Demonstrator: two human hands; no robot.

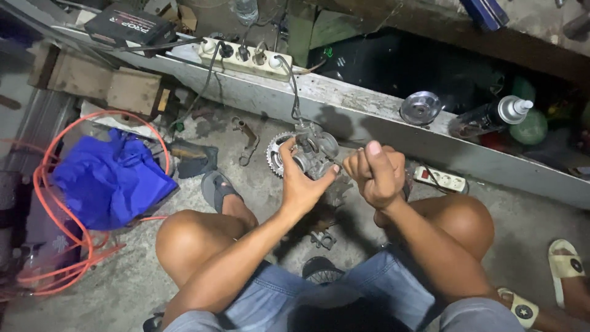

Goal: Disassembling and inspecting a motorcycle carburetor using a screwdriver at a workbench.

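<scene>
My left hand (pixel 299 178) grips a grey metal carburetor (pixel 313 147) from below, holding it above the concrete floor between my knees. A black cable runs up from its top. My right hand (pixel 376 174) is closed in a fist around a thin tool handle, the tip pointing at the carburetor's right side; the tool is mostly hidden by my fingers. A toothed sprocket (pixel 275 155) lies on the floor just behind the carburetor.
A blue cloth (pixel 110 178) and coiled orange hose (pixel 55 203) lie at left. A white power strip (pixel 246 58) sits on the grey ledge, with a spray can (pixel 488 115) and metal cap (pixel 421 107) farther right. Small metal parts (pixel 322 238) lie on the floor; another person's sandalled feet (pixel 565 264) at right.
</scene>
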